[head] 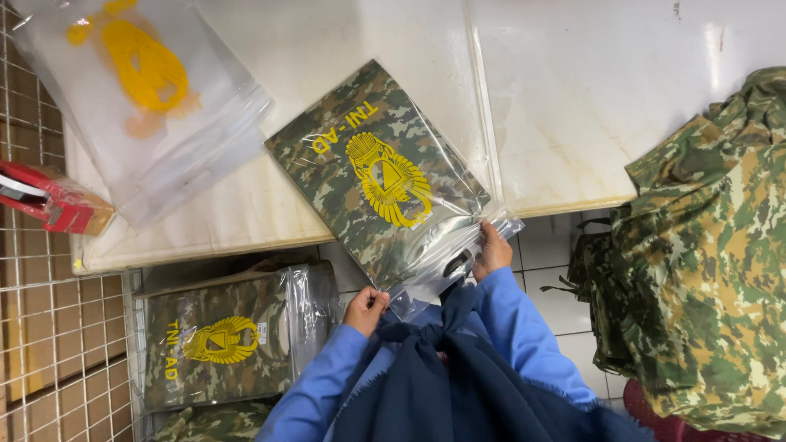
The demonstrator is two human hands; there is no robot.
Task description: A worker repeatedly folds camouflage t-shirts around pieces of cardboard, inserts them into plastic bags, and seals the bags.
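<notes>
**Op:** White worktop (pixel 573 98) fills the top of my head view, pale floor tiles below its edge. Half on it, half hanging over the near edge, lies the folded camouflage garment sealed in a clear plastic bag with a yellow emblem (pixel 377 176).

**Spotter:** And the hands?

**Op:** Both are at the bag's open near end. My left hand (pixel 366 309) pinches the loose plastic corner, fingers closed tight on the film. My right hand (pixel 491 250) is curled round the bag's mouth at the other corner, gripping plastic too.

**Spotter:** How does it handle, you reckon?

**Op:** Soft and floppy, I'd say, light enough for two hands. That glossy film looks slippery, so I'd hold the doubled edge or support the cloth underneath, not the bare face.

**Spotter:** Around it?

**Op:** An empty clear printed bag (pixel 139 90) upper left, a red tape dispenser (pixel 49 200), another packed camouflage bundle (pixel 221 340) below, loose camouflage clothing (pixel 704 262) on the right.
</notes>
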